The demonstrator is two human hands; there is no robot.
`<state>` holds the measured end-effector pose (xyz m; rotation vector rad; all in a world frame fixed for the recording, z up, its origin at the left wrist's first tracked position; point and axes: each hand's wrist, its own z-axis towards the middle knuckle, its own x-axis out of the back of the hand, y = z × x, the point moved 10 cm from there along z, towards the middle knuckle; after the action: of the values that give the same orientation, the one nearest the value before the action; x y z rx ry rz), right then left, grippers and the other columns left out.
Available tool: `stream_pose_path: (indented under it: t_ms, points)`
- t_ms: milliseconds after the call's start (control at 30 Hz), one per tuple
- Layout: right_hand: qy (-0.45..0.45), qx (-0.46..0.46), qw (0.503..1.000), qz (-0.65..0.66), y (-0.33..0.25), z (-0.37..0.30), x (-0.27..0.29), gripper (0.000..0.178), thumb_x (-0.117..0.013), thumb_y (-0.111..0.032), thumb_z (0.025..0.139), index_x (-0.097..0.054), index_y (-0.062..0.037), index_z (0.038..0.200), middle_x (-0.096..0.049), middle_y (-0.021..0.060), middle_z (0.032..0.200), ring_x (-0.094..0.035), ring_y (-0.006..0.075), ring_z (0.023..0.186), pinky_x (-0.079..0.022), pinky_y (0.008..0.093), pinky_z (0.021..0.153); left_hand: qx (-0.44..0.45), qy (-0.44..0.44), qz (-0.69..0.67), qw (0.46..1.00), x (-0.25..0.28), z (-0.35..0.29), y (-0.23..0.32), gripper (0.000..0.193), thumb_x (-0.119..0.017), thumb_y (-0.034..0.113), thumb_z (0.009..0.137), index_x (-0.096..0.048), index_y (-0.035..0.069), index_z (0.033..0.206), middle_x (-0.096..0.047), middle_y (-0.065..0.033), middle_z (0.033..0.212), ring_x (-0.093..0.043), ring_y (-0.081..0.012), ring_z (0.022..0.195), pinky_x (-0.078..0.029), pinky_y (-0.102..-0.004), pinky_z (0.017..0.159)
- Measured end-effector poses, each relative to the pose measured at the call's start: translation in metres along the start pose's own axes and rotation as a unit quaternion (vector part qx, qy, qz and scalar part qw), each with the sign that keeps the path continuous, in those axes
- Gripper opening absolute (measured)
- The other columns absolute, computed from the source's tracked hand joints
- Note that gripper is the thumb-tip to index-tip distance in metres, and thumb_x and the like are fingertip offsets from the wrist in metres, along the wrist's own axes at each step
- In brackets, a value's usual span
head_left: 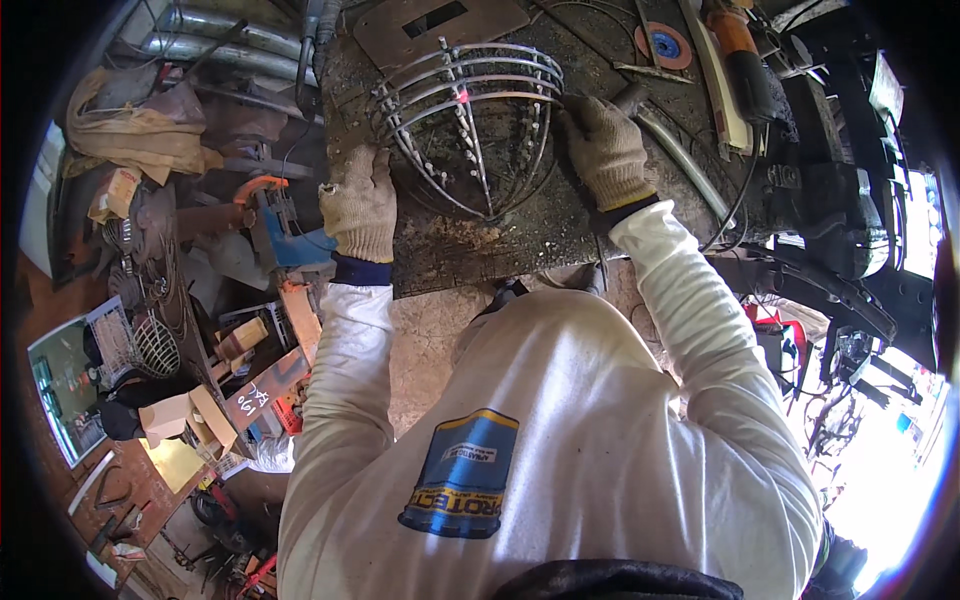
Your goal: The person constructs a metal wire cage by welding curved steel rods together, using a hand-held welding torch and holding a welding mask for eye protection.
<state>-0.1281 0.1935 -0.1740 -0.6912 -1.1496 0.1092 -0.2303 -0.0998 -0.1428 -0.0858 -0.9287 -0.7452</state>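
Note:
A domed cage of bent, welded metal rods [458,120] rests on the dark workbench [450,265], its pointed end toward me. A small red mark shows on one of its middle rods. At its left side is my left hand [360,205] in a knitted work glove, fingers closed by the lower rim, their tips partly hidden. My right hand [607,155], also gloved, has its fingers curled against the right edge of the cage.
An angle grinder [738,60], a grinding disc [665,46] and a hammer [680,155] lie to the right. A flat metal plate [385,30] is behind the cage. Cables run along the bench's right side. At left stand a blue clamp [295,235] and cluttered shelves with cardboard boxes [185,420].

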Motion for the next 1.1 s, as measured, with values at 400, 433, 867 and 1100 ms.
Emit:
stream_pose_path:
  t_ms: [400,433,867,1100]
  points:
    - [-0.013,0.011,1.0,0.019,0.0,0.002,0.009,0.031,-0.063,-0.03,0.094,-0.069,-0.0113,0.119,-0.071,0.0158,0.109,-0.067,0.0367,0.104,-0.053,0.044,0.091,0.03,-0.067,0.016,0.997,-0.002,0.004,-0.003,0.014,-0.071,0.023,0.087,-0.07,0.012,0.096,-0.072,-0.015,0.091,-0.07,-0.0365,0.079,-0.056,-0.0456,0.067]
    - [-0.014,0.011,1.0,0.018,-0.001,0.002,0.011,0.031,-0.063,-0.03,0.094,-0.069,-0.0113,0.119,-0.071,0.0158,0.109,-0.067,0.0367,0.104,-0.053,0.044,0.091,0.031,-0.068,0.016,0.997,0.001,0.006,-0.001,0.014,-0.071,0.023,0.087,-0.07,0.012,0.096,-0.072,-0.015,0.091,-0.07,-0.0365,0.079,-0.056,-0.0456,0.067]
    - [-0.064,-0.023,0.997,0.019,0.01,0.005,0.001,0.034,-0.062,-0.035,0.095,-0.069,-0.0142,0.122,-0.07,0.0167,0.11,-0.067,0.035,0.106,-0.052,0.0433,0.092,0.031,-0.023,0.028,0.999,0.018,0.007,0.007,0.023,-0.073,0.024,0.088,-0.072,0.01,0.106,-0.074,-0.0143,0.101,-0.072,-0.0331,0.089,-0.057,-0.0407,0.079]
    - [-0.059,-0.018,0.998,-0.002,0.009,0.008,-0.002,0.035,-0.059,-0.039,0.097,-0.069,-0.0156,0.121,-0.07,0.015,0.111,-0.066,0.0352,0.106,-0.052,0.0433,0.091,0.011,0.001,0.021,1.0,0.012,0.006,0.008,0.017,-0.076,0.019,0.084,-0.072,0.014,0.1,-0.074,-0.0138,0.099,-0.072,-0.0349,0.082,-0.059,-0.042,0.07]
